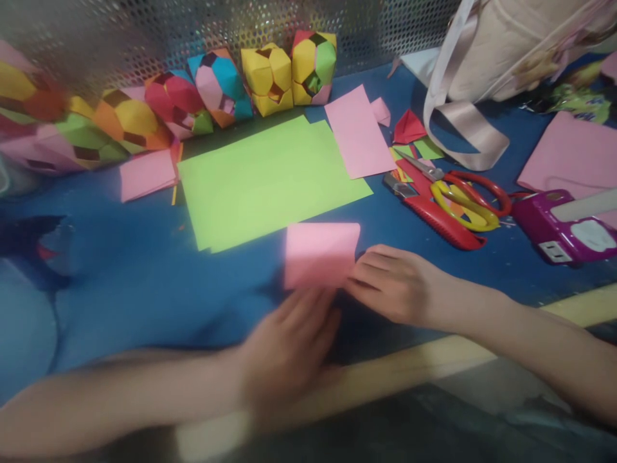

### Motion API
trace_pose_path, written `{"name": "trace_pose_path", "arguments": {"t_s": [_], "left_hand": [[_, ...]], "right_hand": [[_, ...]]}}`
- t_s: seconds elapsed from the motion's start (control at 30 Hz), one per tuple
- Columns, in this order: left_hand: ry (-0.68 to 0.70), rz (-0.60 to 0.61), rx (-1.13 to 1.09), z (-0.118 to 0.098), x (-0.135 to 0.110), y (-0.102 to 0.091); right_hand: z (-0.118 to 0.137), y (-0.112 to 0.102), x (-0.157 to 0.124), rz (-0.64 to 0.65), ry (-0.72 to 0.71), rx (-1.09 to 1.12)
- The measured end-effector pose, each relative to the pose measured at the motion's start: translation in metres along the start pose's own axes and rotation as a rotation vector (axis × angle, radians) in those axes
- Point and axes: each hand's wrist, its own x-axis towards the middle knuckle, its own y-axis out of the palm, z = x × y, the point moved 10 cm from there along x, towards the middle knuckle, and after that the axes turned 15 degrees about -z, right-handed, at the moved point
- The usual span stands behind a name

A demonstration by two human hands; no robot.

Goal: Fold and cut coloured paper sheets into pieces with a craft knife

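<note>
A small pink sheet of paper (321,254), folded over with a rounded top edge, lies near the front of the blue table. My right hand (393,283) is closed, its fingertips pinching the paper's lower right corner. At the lower edge, my left hand (294,341) rests its outstretched fingers on the paper, with motion blurring the hand. Just beyond the folded paper are two overlapping green sheets (260,183). A flat pink strip (360,135) overlaps their right end.
Several folded paper balls (267,80) line the perforated metal back panel (193,32). Scissors (463,193), a red utility knife (438,215) and a purple power strip (562,228) lie on the right. Pink folded papers (148,175) sit at left, a pale bag (511,48) at back right.
</note>
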Motion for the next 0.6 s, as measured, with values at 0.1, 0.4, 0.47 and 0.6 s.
{"name": "trace_pose_path", "arguments": {"t_s": [0.1,0.4,0.47,0.6], "left_hand": [[-0.032,0.013,0.009,0.0068,0.0008,0.0029],[-0.041,-0.025,0.015,0.0114,0.0058,0.0037],[-0.041,-0.042,0.016,0.0108,0.0068,0.0031],[-0.061,-0.039,0.0,0.0093,0.007,0.0018]], "right_hand": [[0.0001,-0.0008,0.0006,-0.026,-0.006,-0.016],[-0.0007,-0.0036,0.0068,-0.057,0.012,-0.003],[-0.0033,-0.0028,0.0076,-0.042,0.041,0.013],[-0.0085,-0.0016,0.0092,0.005,0.089,0.059]]}}
